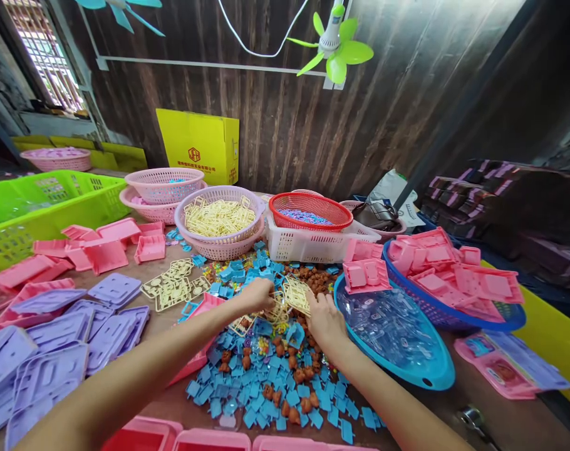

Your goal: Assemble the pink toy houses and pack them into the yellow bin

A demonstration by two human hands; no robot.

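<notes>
My right hand [327, 321] has its fingers closed on the edge of a cream plastic frame [296, 295], a flat openwork piece. Left of it, my left hand [260, 294] is closed, with fingertips down by more cream frames [278, 312]; what they grip is hidden. Under both hands spreads a heap of small blue plastic pieces [261, 369], with brown bear-shaped pieces [292, 414] and tiny yellow ones among them. A loose group of cream frames [175, 287] lies on the table to the left. My left forearm passes over a pink tray [191, 363].
Purple panels [54, 357] and pink trays [106, 250] cover the left. A lilac basket [219, 235] of cream frames and a red basket [308, 225] stand behind. To the right are a blue tray [442, 363] of clear parts and a basket [510, 321] of pink trays.
</notes>
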